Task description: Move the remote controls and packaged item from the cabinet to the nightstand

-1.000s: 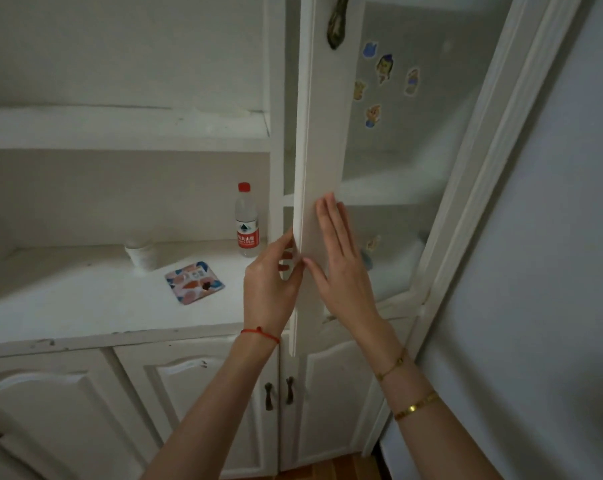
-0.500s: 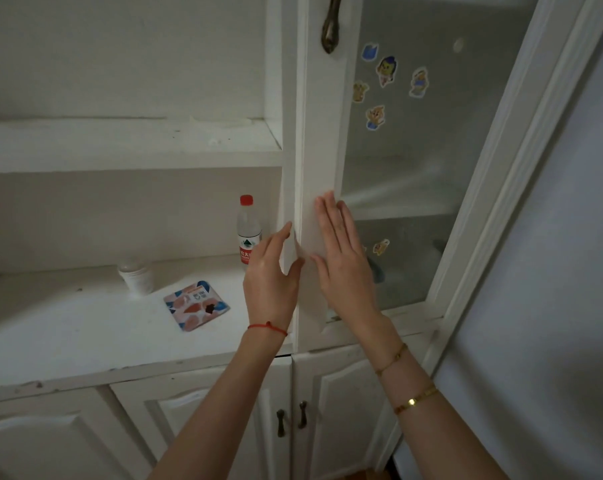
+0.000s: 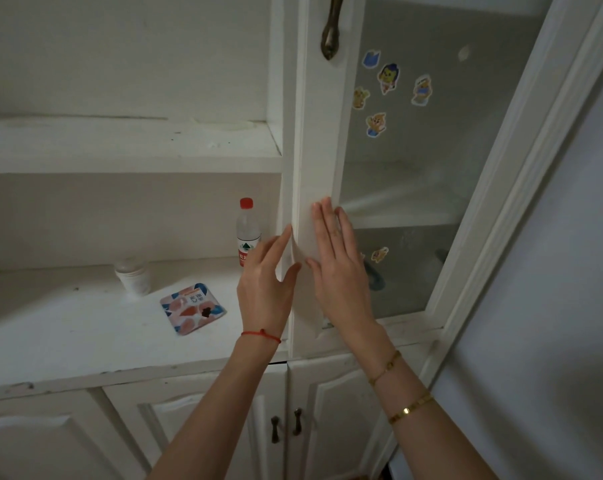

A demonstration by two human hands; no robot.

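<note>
1. The task looks barely begun, as far as the view shows: the packaged item (image 3: 193,308) lies flat on the cabinet's open shelf (image 3: 61,327), untouched, and no nightstand is in sight.
2. No remote control can be made out with certainty; dark shapes sit behind the frosted pane, too blurred to name, so the remotes may be inside that closed part.
3. On the shelf's left stands a small white cup (image 3: 133,278), just behind and to the left of the packaged item and apart from it.
4. Further right, a water bottle (image 3: 247,233) with a red cap stands upright against the back, near the door frame.
5. The left hand (image 3: 265,289) has its fingers spread and holds nothing; its thumb and forefinger rest at the left edge of the glass door (image 3: 319,188).
6. The right hand (image 3: 341,271) lies flat on the door's white stile, fingers straight and together, gripping nothing.
7. The door appears shut or nearly so; it stands in the way of whatever is behind it. Stickers dot the pane, and the door handle (image 3: 331,29) hangs above the hands.
8. Everything is left to do: open, collect, carry.
</note>
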